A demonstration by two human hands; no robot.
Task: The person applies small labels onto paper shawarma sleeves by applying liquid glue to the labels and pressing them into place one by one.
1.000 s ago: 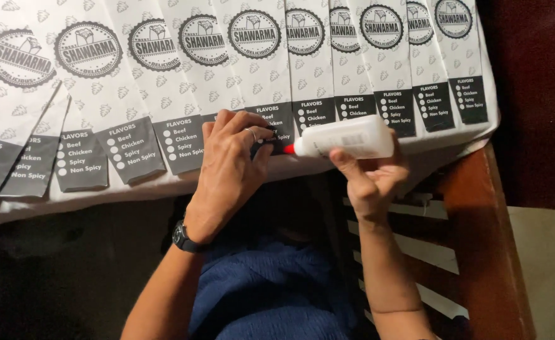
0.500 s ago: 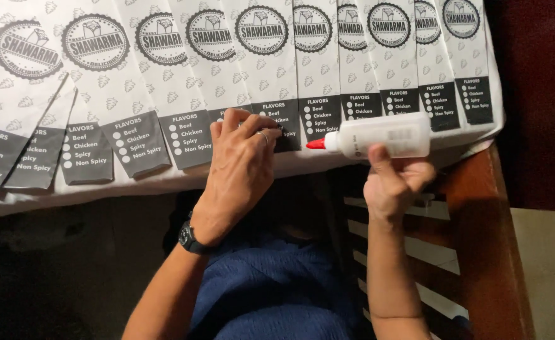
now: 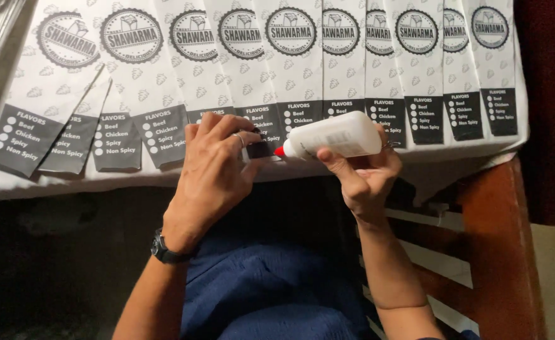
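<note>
Head view: a row of flat white paper bags (image 3: 293,69), each printed with a round dark emblem above a dark grey panel of checklist dots, is laid overlapping like fanned cards across a table covered in white (image 3: 69,182). The left hand (image 3: 217,167), at about 9 o'clock from frame centre, is pressed palm-down with fingers curled on the lower edge of one bag's dark panel (image 3: 262,129), holding it flat; a ring is seen on one finger and a black wristwatch (image 3: 164,250) at the wrist. The right hand (image 3: 366,173), at roughly 3 o'clock from the left hand, is closed around a white squeeze bottle (image 3: 334,135), which is held nearly level, its red nozzle (image 3: 280,152) pointed toward 9 o'clock and brought just beside the left fingertips at the bag's bottom edge. Whether anything is leaving the nozzle cannot be told. Progress is judged partial: bags toward 9 o'clock show their bottom strips lying at odd angles, while those toward 3 o'clock lie straight and appear untouched. A blue garment (image 3: 271,289) is noted at 6 o'clock, a reddish wooden chair frame (image 3: 498,245) at 4 o'clock.
</note>
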